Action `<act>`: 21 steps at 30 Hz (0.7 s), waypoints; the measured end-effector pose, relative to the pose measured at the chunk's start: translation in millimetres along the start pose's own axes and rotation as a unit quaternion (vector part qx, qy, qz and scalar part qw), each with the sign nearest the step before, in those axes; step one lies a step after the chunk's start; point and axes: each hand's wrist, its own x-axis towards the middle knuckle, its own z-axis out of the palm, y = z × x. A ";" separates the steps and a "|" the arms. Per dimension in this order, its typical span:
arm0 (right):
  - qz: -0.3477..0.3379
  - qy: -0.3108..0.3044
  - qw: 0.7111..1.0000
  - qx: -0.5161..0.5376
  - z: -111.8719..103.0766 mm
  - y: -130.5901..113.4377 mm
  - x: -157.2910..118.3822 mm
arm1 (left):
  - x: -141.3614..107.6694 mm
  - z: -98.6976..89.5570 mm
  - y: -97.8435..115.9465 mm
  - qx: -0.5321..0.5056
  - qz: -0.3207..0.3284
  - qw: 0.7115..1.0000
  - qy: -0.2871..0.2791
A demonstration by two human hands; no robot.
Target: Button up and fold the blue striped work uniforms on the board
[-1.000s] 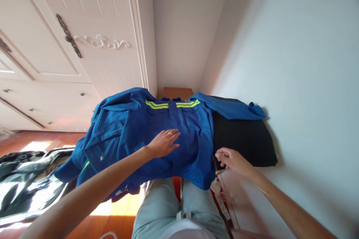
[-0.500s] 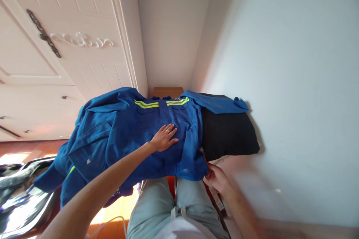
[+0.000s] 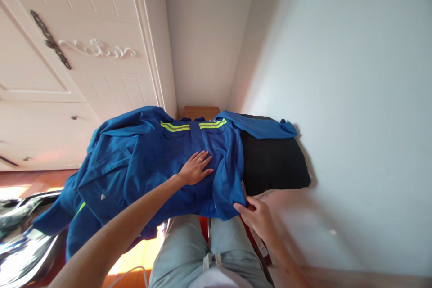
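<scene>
A blue work jacket (image 3: 175, 153) with yellow-and-grey reflective strips across the chest lies spread in front of me, its collar pointing away. My left hand (image 3: 196, 167) rests flat on the middle of its front, fingers spread, a ring on one finger. At the jacket's near right corner, my right hand (image 3: 254, 212) pinches the edge of the blue cloth between thumb and fingers. One sleeve (image 3: 270, 127) stretches right over a black cloth-like thing (image 3: 275, 164). More blue fabric (image 3: 104, 166) is bunched and hangs down at the left.
A white cabinet (image 3: 111, 76) with a dark handle stands at the left, and a pale wall (image 3: 354, 121) rises close at the right. Behind the collar a brown wooden edge (image 3: 201, 111) shows. A shiny, partly blurred thing (image 3: 30, 238) sits on the wooden floor at lower left.
My right hand has moved slightly left, bringing the jacket's near right corner inward. My left hand stays flat on the front of the jacket.
</scene>
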 end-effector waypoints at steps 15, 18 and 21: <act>0.161 -0.036 0.977 0.133 -96.7 59.3 -22.2 | -0.3 7.8 -6.9 -0.002 0.005 1.000 0.012; 0.132 0.004 0.983 0.129 -99.6 41.7 2.1 | -0.6 9.4 -7.4 0.003 0.006 1.000 0.025; 0.134 0.027 0.987 0.085 -88.7 27.9 32.0 | -0.9 8.7 -6.9 0.002 0.008 1.000 0.022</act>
